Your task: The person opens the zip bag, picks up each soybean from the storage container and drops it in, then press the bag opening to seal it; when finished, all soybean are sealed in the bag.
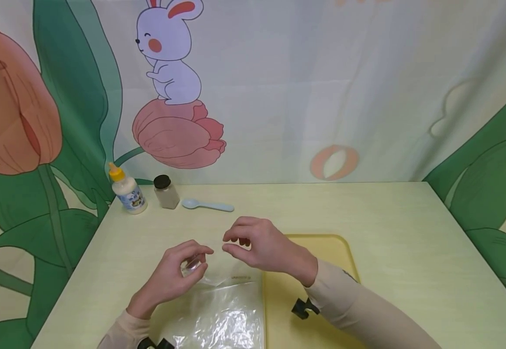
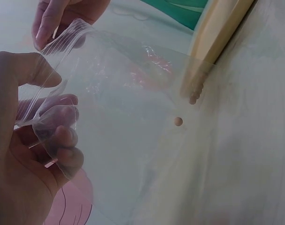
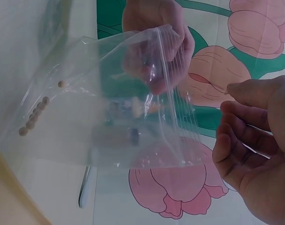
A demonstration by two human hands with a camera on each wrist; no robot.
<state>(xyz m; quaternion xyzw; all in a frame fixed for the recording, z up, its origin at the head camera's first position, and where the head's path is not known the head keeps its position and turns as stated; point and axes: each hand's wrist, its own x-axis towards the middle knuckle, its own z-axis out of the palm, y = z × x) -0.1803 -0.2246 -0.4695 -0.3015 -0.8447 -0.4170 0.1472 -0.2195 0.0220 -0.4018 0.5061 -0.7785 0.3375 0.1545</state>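
Clear zip bag (image 1: 224, 312) in the left hand (image 1: 171, 271), right hand (image 1: 263, 247) just beside it

So the left hand has the bag pinched near its ribbed zip edge (image 3: 175, 131), thumb on one side and the fingers curled behind the plastic. You can see those fingers right through it in the left wrist view. The rest of the bag hangs in front of the person, over the table (image 1: 414, 247), all shiny and wrinkly.

Small tan balls (image 3: 37, 110) sit down at the far end from the zip, most of them lined up in a row touching each other, plus one off on its own.

Right hand is up near the zip end. Its fingers are loosely bent with a gap between thumb and index, and the right wrist view shows space between that hand and the bag. From the left wrist view alone I can't tell if the fingertips brush the corner.

Yellow tray (image 1: 285, 325) lies under the right forearm. Toward the back left of the table there's a yellow-capped bottle (image 1: 130, 196), then a black-lidded jar (image 1: 167, 196) standing upright, then a pale blue spoon (image 1: 209, 205) lying flat. Behind all that hangs a curtain (image 1: 270, 72) with a bunny and tulips on it
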